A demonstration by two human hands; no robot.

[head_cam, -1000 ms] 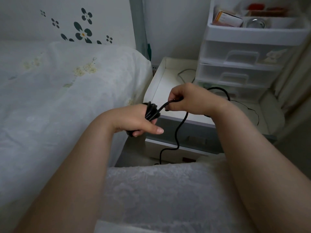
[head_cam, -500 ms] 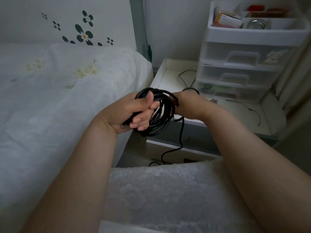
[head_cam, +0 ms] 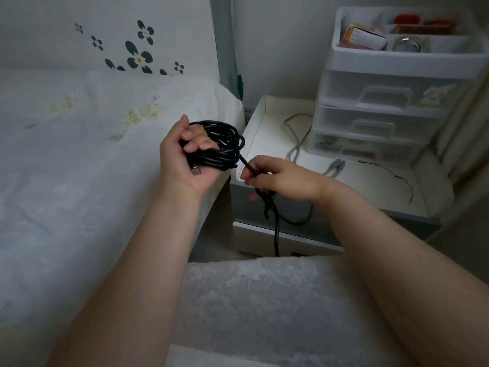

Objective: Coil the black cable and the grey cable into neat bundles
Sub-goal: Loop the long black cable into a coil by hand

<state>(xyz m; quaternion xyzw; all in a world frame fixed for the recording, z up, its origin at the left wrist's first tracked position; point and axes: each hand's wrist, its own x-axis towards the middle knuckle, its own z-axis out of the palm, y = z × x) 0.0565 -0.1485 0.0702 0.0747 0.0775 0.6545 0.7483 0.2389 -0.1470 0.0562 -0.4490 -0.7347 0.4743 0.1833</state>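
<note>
My left hand (head_cam: 182,160) is turned palm up and grips a bundle of several loops of the black cable (head_cam: 225,144), with a clear plug at one end resting on the palm. A strand runs from the bundle down to my right hand (head_cam: 280,178), which pinches it. Below that hand the loose black cable tail hangs in a small tangle past the nightstand front. The grey cable (head_cam: 297,144) lies uncoiled on the white nightstand top (head_cam: 267,128), its plug end near my right wrist.
A white plastic drawer unit (head_cam: 391,102) stands on the back right of the nightstand, its top tray holding small boxes and a jar. A thin black wire (head_cam: 397,178) lies on the nightstand's right side. The bed (head_cam: 79,168) with a white floral cover fills the left.
My left hand has rotated palm up, showing the coil and plug. My right hand has moved down and right, away from the coil, pulling out a strand of the black cable.
</note>
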